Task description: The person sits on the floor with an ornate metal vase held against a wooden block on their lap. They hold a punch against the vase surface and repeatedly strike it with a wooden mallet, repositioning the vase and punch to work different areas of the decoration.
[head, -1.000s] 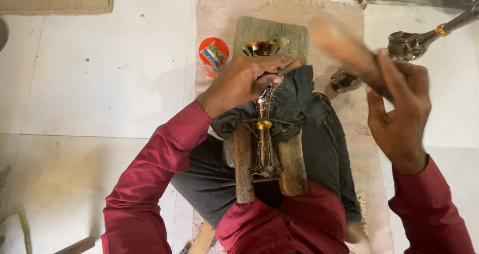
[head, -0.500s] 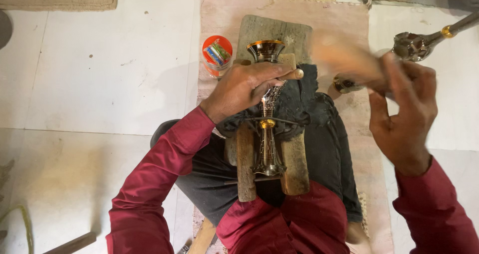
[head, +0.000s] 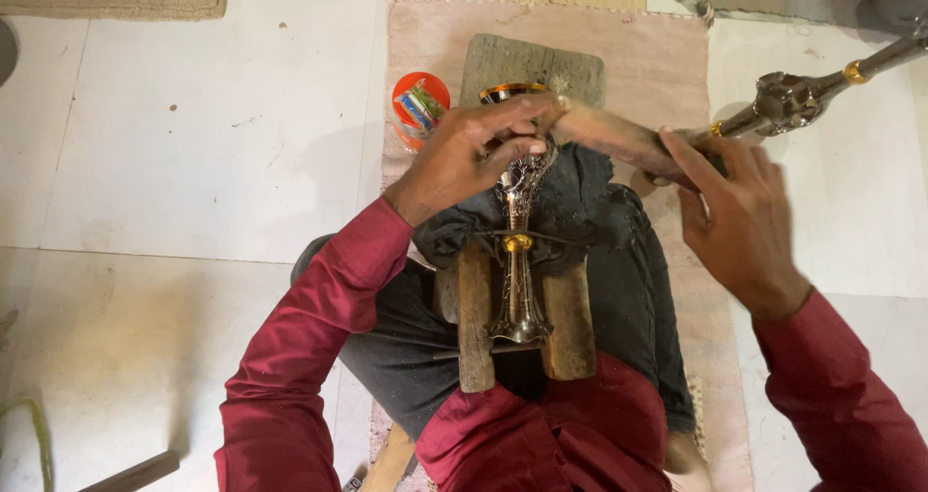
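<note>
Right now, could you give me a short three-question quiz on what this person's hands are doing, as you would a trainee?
1. True or false: the left hand rests on the metal vase.
2. Which hand grips the wooden mallet? A left, B right.
3. Fill in: the vase lies between two ____ blocks.

Key: 1 true. 2 B; the right hand holds its handle. 3 wooden.
</note>
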`<state>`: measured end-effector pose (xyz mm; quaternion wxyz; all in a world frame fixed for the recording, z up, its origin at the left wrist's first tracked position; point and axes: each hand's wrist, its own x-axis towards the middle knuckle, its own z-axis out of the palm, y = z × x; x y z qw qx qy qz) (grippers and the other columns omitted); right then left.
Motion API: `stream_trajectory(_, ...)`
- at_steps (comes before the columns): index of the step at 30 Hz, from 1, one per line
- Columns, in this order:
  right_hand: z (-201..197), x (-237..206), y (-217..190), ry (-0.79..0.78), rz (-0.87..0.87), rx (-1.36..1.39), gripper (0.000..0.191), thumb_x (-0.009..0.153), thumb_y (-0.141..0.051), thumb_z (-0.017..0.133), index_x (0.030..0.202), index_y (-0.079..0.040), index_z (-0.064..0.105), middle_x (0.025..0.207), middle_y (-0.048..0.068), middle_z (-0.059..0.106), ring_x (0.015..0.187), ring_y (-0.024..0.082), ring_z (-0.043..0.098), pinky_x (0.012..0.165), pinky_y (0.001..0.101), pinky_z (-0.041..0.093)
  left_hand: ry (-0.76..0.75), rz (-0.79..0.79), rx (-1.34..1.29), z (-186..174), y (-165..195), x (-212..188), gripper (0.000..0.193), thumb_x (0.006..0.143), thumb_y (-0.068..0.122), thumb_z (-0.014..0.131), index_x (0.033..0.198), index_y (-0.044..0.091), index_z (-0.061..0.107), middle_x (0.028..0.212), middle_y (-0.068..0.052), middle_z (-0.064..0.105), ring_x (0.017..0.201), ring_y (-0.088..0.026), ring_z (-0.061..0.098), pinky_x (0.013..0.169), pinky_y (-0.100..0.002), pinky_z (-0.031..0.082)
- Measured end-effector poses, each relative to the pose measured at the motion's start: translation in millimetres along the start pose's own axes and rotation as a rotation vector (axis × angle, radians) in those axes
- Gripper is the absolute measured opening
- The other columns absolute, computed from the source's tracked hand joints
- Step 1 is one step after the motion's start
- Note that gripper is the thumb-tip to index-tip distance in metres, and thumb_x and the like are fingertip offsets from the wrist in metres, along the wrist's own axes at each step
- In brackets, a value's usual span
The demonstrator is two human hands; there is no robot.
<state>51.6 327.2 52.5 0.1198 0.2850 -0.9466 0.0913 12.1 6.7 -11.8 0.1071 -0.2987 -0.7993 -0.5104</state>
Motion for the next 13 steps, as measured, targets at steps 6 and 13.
stream_trajectory(6,4,-7,17,0.077,-0.030,-0.047,0.059,0.097,-0.001,0.067,0.153,-0.019,0.062,0.126,0.013,0.066,0.113,0.029,0.060,0.094,0.0441,0.046,-0.046,0.000,-0.056,-10,6,-2,0.054,0.098,0.007,0.076,0.147,0.017,0.056,0.098,-0.004,0.081,0.071,-0.009,0.074,0.062,-0.026,0.057)
stream_trajectory(13,-22,17,26,0.100,-0.027,-0.091,0.048,0.102,-0.005,0.068,0.147,-0.020,0.064,0.126,0.013,0.065,0.113,0.029,0.060,0.099,0.0515,0.049,-0.051,-0.026,-0.026,-14,16,4,0.056,0.097,0.002,0.071,0.148,0.018,0.055,0.103,-0.006,0.082,0.080,-0.013,0.077,0.067,-0.027,0.058)
